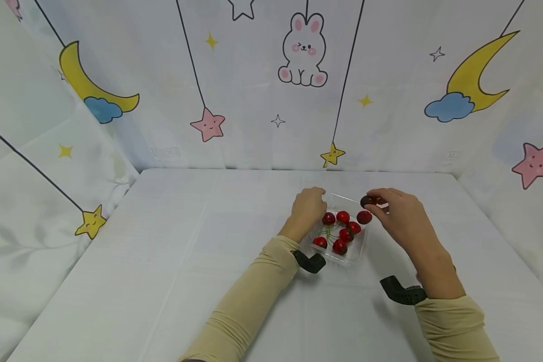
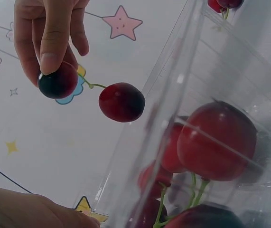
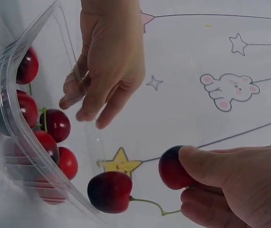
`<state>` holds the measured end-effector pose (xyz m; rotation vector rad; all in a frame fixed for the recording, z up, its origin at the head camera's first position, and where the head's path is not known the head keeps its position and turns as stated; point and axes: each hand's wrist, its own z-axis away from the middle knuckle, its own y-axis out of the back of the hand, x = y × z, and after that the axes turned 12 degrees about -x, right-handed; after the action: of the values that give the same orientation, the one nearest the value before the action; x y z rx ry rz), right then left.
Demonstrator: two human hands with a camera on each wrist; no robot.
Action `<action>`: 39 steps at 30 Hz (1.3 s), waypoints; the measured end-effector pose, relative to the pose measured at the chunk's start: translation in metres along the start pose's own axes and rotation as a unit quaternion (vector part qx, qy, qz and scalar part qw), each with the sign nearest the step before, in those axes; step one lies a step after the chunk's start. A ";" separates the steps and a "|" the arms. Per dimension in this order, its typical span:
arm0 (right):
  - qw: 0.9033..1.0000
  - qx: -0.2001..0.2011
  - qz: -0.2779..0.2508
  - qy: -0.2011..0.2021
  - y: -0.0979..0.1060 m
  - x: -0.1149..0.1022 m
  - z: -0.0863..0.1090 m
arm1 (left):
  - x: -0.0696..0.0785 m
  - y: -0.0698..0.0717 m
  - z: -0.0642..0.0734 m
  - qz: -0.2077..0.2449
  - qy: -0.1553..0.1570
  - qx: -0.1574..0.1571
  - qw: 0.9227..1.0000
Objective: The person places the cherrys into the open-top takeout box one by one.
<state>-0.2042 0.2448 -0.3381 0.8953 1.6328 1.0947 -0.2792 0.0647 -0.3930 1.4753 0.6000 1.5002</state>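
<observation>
A clear plastic tray (image 1: 359,254) holding several red cherries (image 1: 340,246) with green stems stands on the table. At its far left side my left hand (image 1: 308,207) pinches the rim; in the right wrist view its fingertips (image 3: 71,95) lie on the clear wall. My right hand (image 1: 402,216) pinches a dark red cherry (image 3: 173,168) between thumb and fingers, above the tray's far right corner. A green stem links it to a second cherry (image 2: 122,102), which hangs free by the tray's right edge.
White cloth covers the table (image 1: 217,226). Behind it rises a white curtain (image 1: 253,90) printed with moons, stars and a rabbit. Black wrist mounts (image 1: 309,261) sit on both forearms, the left one close to the tray's near edge.
</observation>
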 end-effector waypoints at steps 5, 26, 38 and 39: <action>1.000 0.006 0.021 -0.003 0.000 0.000 0.000 | 0.000 0.000 0.000 -0.004 0.002 -0.003 1.000; 1.000 -0.002 0.023 0.005 -0.010 -0.003 -0.004 | -0.001 0.000 -0.001 -0.007 -0.001 -0.001 1.000; 1.000 0.003 0.007 0.013 -0.010 -0.003 -0.003 | 0.000 -0.001 -0.001 -0.003 0.004 -0.001 1.000; 1.000 0.003 0.005 0.013 -0.010 -0.003 -0.002 | 0.000 -0.001 -0.001 -0.004 0.005 -0.001 1.000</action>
<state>-0.2063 0.2381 -0.3462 0.8978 1.6540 1.1138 -0.2798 0.0650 -0.3940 1.4634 0.6092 1.5034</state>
